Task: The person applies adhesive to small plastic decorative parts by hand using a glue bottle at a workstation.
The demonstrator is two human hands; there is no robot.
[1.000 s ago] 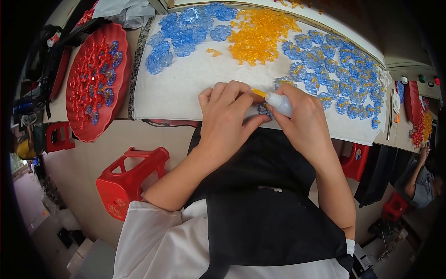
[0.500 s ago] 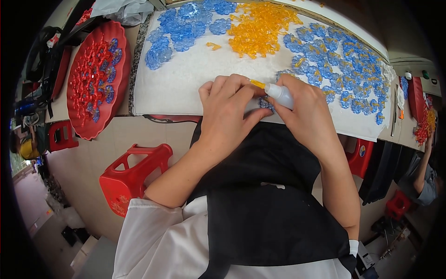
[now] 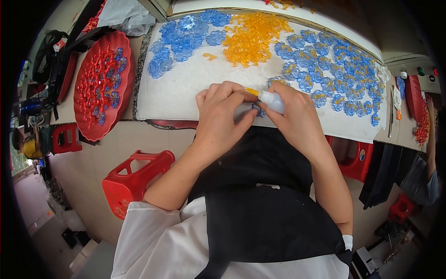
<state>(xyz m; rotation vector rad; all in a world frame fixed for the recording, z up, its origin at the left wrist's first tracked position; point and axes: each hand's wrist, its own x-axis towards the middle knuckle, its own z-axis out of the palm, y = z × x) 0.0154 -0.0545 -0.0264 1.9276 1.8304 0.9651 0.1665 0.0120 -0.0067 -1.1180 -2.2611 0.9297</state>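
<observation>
The right hand (image 3: 296, 111) grips a bottle (image 3: 274, 102); the left hand (image 3: 222, 109) curls beside a blue flower (image 3: 259, 110) at the table's (image 3: 181, 102) near edge, its grip unclear.

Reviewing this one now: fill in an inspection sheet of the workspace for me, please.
Surface: white sheet, partly covered.
Job's things: yellow pile; plain blue flowers left of it; blue-and-yellow flowers to its right.
Clutter: red tray at left, loaded; pale plastic beyond it.
Hands: right hand grips a white bottle; left hand is at a small blue flower, partly hidden.
Cables: nothing certain seen.
Surroundings: red stool at left; another person's arm, far right.
</observation>
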